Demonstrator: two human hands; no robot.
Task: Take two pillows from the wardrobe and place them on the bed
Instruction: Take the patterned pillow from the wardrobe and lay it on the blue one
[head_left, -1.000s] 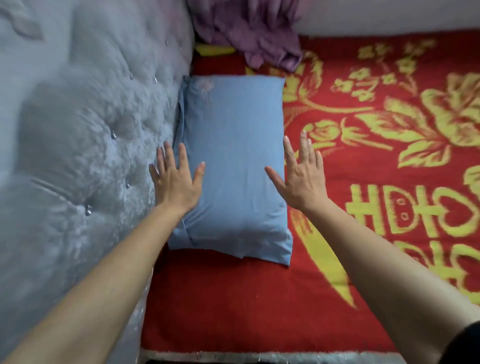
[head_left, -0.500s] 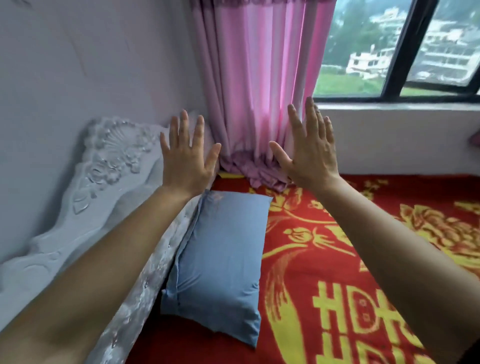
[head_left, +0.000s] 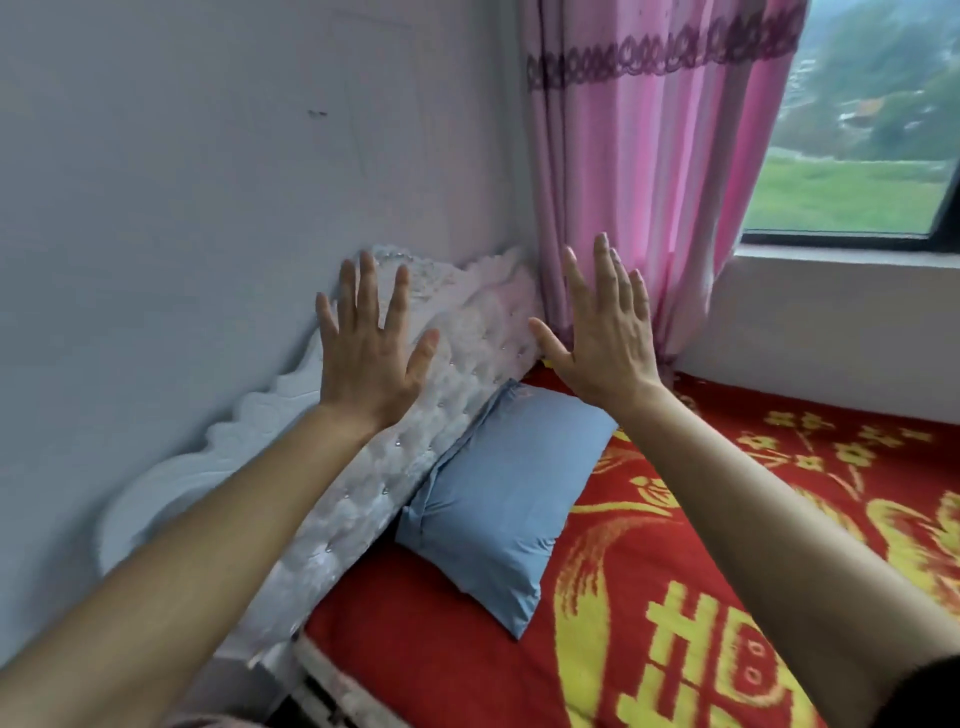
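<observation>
A blue pillow (head_left: 506, 499) lies flat on the bed (head_left: 441, 649), its long side against the white tufted headboard (head_left: 415, 441). The bed is covered by a red blanket with yellow patterns. My left hand (head_left: 371, 353) is raised in front of the headboard, fingers spread, holding nothing. My right hand (head_left: 605, 332) is raised above the pillow's far end, fingers spread and empty. Neither hand touches the pillow. Only one pillow is in view, and no wardrobe shows.
A pink curtain (head_left: 649, 182) hangs in the corner behind the bed. A window (head_left: 857, 156) sits at the upper right above a white sill wall. A pale wall (head_left: 208, 182) runs along the left behind the headboard.
My hands have lifted off the pillow's sides and now hang open in the air. The view has tilted up and away from the bed, showing the wall, curtain and window.
</observation>
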